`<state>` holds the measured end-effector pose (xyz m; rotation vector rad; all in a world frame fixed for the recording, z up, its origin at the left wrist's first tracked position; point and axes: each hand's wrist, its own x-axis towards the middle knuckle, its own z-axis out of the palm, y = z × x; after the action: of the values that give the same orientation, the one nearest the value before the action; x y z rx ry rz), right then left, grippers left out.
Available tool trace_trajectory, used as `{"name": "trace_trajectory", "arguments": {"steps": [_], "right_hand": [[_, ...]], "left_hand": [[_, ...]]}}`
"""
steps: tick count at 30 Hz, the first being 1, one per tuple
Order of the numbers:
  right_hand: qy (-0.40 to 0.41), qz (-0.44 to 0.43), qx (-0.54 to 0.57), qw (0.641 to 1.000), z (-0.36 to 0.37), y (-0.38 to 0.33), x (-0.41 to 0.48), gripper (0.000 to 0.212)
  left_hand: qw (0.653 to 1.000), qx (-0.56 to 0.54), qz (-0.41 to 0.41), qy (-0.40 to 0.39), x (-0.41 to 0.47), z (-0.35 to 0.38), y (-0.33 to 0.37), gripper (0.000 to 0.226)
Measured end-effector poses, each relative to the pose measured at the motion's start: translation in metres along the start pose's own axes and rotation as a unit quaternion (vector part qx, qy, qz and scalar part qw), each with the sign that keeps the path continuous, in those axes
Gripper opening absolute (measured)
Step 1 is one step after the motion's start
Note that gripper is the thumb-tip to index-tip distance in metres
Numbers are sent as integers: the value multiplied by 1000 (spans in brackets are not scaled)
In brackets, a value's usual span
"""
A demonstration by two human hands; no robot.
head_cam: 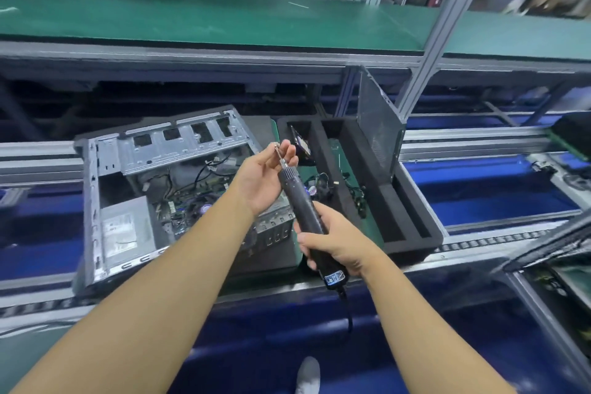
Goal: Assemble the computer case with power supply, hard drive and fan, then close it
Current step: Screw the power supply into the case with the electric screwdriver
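Note:
An open computer case (105, 169) lies on its side on the conveyor, left of centre, with the power supply (123, 233) in its near left corner and the motherboard and cables exposed. My right hand (332, 240) grips a black electric screwdriver (303, 211), tilted with its bit pointing up and away. My left hand (265, 176) pinches a small screw (277, 146) at the bit's tip, above the case's right side. A dark fan (300, 145) stands in the foam tray just behind my left fingers. The case's side panel (379, 134) leans upright at the tray's far right.
A black foam tray (412, 233) with long slots sits right of the case and holds loose cables (355, 192). A green shelf (192, 16) runs above the conveyor, carried by an aluminium post (447, 25). Another case's edge (550, 243) pokes in at the right.

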<state>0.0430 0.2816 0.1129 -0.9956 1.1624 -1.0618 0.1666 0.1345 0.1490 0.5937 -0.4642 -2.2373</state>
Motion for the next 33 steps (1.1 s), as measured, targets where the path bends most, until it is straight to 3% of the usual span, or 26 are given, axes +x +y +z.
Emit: {"name": "trace_trajectory", "arguments": {"steps": [2, 7, 19, 26, 29, 33], "right_hand": [[4, 1, 4, 1000, 18, 2, -8, 40], [7, -3, 43, 999, 62, 11, -26, 31], [-16, -2, 26, 1000, 123, 22, -43, 32], [-40, -6, 63, 997, 142, 42, -39, 33], [-54, -6, 72, 996, 153, 59, -33, 32], [-75, 3, 82, 994, 166, 86, -28, 34]], "left_hand": [[1000, -2, 1, 1, -19, -7, 5, 28], [1000, 1, 17, -8, -62, -25, 13, 27], [990, 114, 85, 10, -119, -59, 28, 23], [992, 92, 90, 18, -133, -81, 31, 24], [976, 208, 48, 49, -142, -100, 48, 27], [896, 431, -78, 78, -159, -123, 105, 25]]}}
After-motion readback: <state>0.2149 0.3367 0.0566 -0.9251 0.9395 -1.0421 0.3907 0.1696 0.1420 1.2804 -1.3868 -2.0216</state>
